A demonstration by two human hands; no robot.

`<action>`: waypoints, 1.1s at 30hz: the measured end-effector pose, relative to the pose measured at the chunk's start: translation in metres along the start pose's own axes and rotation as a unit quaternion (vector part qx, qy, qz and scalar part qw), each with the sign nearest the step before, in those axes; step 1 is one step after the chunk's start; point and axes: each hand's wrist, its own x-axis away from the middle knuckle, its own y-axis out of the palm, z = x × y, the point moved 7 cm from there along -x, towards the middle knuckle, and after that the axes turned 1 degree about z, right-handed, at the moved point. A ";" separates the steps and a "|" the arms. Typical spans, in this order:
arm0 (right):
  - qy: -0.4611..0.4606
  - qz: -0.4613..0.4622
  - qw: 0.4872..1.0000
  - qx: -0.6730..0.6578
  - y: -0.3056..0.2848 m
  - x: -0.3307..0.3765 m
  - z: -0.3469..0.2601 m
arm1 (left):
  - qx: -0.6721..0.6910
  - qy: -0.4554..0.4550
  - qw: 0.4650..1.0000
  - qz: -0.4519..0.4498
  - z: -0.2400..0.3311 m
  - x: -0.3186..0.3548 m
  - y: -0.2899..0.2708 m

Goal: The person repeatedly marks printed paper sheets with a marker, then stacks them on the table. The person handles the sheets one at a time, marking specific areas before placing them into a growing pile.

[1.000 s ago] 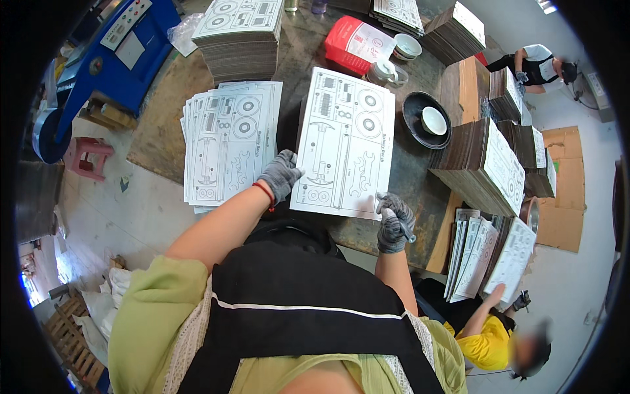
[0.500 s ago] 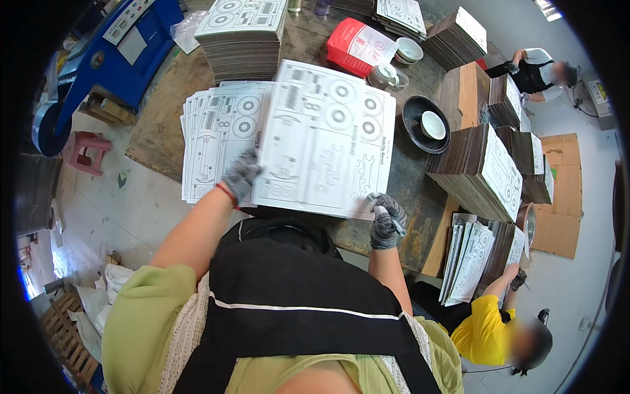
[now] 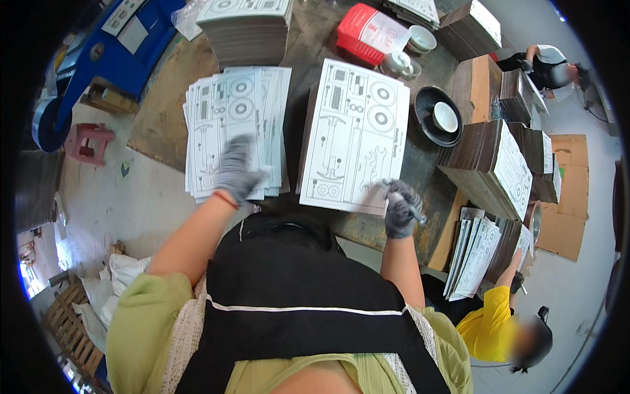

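My left hand [image 3: 237, 172], in a grey knit glove and slightly blurred, lies open over a loose pile of printed sheets [image 3: 223, 92], its fingers stretched and thumb apart. Beside this pile, to the right, stands a neater stack of white printed boards [image 3: 357, 131] showing line drawings of wrenches and discs. At that stack's lower right corner is my gloved right hand [image 3: 401, 213], closed around a slim grey pen-like tool [image 3: 419, 215]. Its rear end sticks out at the right of the fist; the exact kind cannot be made out.
Behind the pile rises a tall board stack [image 3: 249, 39]. A red-and-white bag [image 3: 371, 33], lidded cup [image 3: 396, 64] and black bowl [image 3: 423, 121] holding a white cup [image 3: 445, 118] stand behind and right. More stacks [image 3: 485, 167] line the right edge; two people work beyond.
A board that was over the right stack now lies on the left pile. My left hand has moved from the boards' edge onto that pile and opened; the right keeps its tool.
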 end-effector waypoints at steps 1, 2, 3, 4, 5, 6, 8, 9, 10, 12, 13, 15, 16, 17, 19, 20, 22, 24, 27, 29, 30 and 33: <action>-0.019 -0.006 0.996 -0.085 0.001 -0.004 0.006 | 0.008 0.090 0.993 -0.074 0.077 0.000 0.005; 0.009 0.004 0.994 -0.109 0.004 -0.013 0.017 | -0.068 0.205 0.972 -0.090 0.113 0.005 0.023; 0.034 0.016 0.991 -0.129 0.006 -0.022 0.026 | -0.142 0.217 0.952 -0.160 0.129 0.010 0.052; 0.021 0.055 0.995 -0.076 0.007 -0.028 0.027 | -0.165 0.229 0.933 -0.225 0.153 0.014 0.065; 0.007 0.091 0.996 -0.025 0.012 -0.035 0.026 | -0.189 0.234 0.916 -0.266 0.167 0.016 0.072; 0.023 0.062 0.984 -0.167 0.021 -0.044 0.033 | -0.208 0.224 0.908 -0.287 0.168 0.017 0.084; 0.032 0.078 0.976 -0.198 0.046 -0.062 0.029 | -0.233 0.215 0.899 -0.303 0.160 0.019 0.100; 0.023 0.055 0.971 -0.233 0.050 -0.071 0.037 | -0.236 0.219 0.899 -0.296 0.156 0.020 0.104; -0.001 0.028 0.960 -0.278 0.054 -0.079 0.044 | -0.238 0.225 0.899 -0.291 0.154 0.020 0.107; -0.029 -0.020 0.941 -0.336 0.063 -0.095 0.052 | -0.241 0.232 0.898 -0.287 0.152 0.019 0.111; -0.036 -0.011 0.961 -0.275 0.071 -0.100 0.042 | -0.243 0.233 0.897 -0.285 0.151 0.019 0.111; 0.024 0.034 0.975 -0.220 0.061 -0.103 0.073 | -0.239 0.229 0.899 -0.287 0.153 0.018 0.111; 0.024 0.043 0.988 -0.146 0.063 -0.099 0.072 | -0.238 0.227 0.899 -0.288 0.153 0.017 0.111; 0.025 0.054 0.996 -0.070 0.064 -0.094 0.070 | -0.239 0.226 0.902 -0.279 0.152 0.016 0.111; 0.030 0.034 0.997 -0.062 0.066 -0.082 0.068 | -0.232 0.228 0.908 -0.265 0.154 0.017 0.113; -0.003 -0.005 0.997 -0.075 0.068 -0.077 0.066 | -0.241 0.234 0.905 -0.261 0.154 0.018 0.113; 0.038 -0.040 0.998 0.008 0.072 -0.063 0.059 | -0.244 0.221 0.906 -0.268 0.153 0.018 0.113; -0.019 -0.082 0.994 0.073 0.071 -0.030 0.042 | -0.247 0.219 0.909 -0.255 0.153 0.018 0.113; -0.069 -0.097 0.973 0.196 0.064 0.036 0.016 | -0.244 0.222 0.916 -0.230 0.151 0.020 0.118; -0.109 -0.065 0.950 0.284 0.061 0.075 0.002 | -0.231 0.235 0.918 -0.220 0.151 0.023 0.118; -0.135 -0.130 0.888 0.421 0.067 0.082 -0.004 | -0.247 0.232 0.913 -0.228 0.153 0.021 0.117; -0.077 -0.159 0.924 0.340 0.064 0.078 -0.011 | -0.253 0.221 0.912 -0.237 0.153 0.023 0.116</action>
